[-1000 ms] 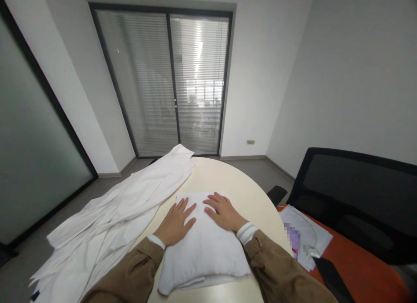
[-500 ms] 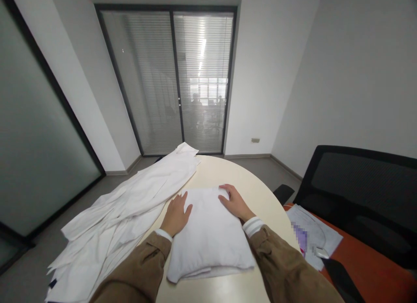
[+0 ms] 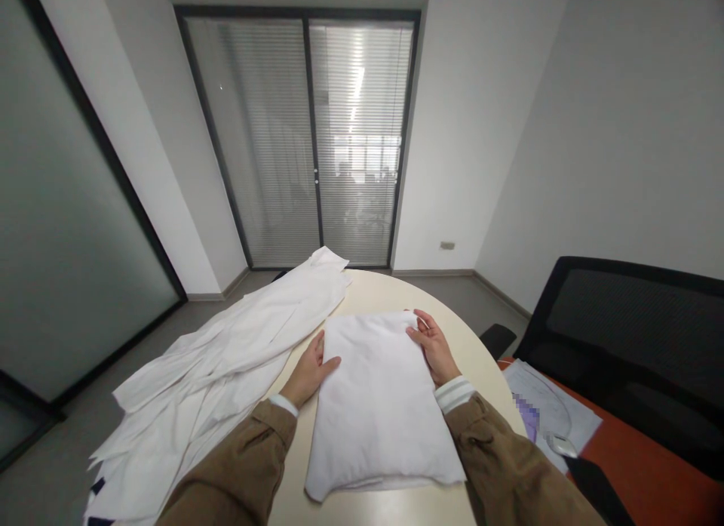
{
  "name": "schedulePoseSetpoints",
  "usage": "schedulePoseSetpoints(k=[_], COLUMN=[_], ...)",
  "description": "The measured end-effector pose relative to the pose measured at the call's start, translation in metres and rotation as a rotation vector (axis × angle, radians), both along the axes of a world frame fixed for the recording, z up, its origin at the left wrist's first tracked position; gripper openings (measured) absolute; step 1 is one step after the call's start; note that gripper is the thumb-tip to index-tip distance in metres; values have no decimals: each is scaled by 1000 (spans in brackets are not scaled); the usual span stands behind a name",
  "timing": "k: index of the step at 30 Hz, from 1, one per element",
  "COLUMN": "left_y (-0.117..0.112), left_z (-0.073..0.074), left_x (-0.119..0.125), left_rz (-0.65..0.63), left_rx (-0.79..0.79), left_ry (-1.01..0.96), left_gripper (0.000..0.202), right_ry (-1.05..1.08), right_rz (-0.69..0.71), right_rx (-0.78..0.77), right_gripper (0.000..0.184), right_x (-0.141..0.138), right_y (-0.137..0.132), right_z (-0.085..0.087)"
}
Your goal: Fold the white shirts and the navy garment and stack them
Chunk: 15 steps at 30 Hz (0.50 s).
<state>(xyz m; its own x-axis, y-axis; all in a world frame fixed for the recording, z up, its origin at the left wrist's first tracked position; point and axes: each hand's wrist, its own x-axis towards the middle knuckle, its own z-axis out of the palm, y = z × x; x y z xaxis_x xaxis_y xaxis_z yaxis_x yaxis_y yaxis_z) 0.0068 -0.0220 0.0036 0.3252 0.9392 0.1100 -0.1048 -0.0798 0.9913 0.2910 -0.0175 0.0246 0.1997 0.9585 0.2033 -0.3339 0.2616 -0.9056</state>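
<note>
A folded white cloth piece (image 3: 385, 405), likely a garment, lies in front of me on the round cream table (image 3: 390, 290), its near edge showing layers. My left hand (image 3: 308, 371) grips its left edge, thumb on top and fingers along the side, their tips partly hidden. At the far right corner, my right hand (image 3: 437, 350) pinches the cloth between thumb and curled fingers. To the left of my left hand, a heap of long white cloth pieces (image 3: 231, 352) lies spread over the table's side.
On the right stands a black mesh-back chair (image 3: 627, 330) with an orange seat (image 3: 627, 458). White papers (image 3: 571, 398) and a small white object lie on that seat. Beyond the table is a glazed sliding door (image 3: 317, 133) with blinds.
Both hands went from resting flat on the cloth to holding its edges. The right hand's fingers curled round the far corner. The cloth's far part looks raised and shifted slightly right.
</note>
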Motion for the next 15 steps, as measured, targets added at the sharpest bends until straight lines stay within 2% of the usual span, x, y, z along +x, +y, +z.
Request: schedulePoseSetpoints(k=[2,4,7,12,15], left_y=[-4,-8,-8,1,2], left_z=[4,6,6,7,10], left_x=[0,1,2,-2,-6], left_rz=[-70,-60,68,311,322], left_rx=[17,23,31,138,150], left_ry=[58,84,32,75,87], left_gripper=[72,59,56,50,50], right_ry=[6,8,12,-148,-187], right_rz=[-8,16,136,538,596], right_rx=[3,1,-44,-204,-199], right_gripper=[60,64,65,66,73], right_x=[1,1,-2,-10,-11], right_y=[-2,-4,-7,-15,-19], right_z=[3,4,3,0,0])
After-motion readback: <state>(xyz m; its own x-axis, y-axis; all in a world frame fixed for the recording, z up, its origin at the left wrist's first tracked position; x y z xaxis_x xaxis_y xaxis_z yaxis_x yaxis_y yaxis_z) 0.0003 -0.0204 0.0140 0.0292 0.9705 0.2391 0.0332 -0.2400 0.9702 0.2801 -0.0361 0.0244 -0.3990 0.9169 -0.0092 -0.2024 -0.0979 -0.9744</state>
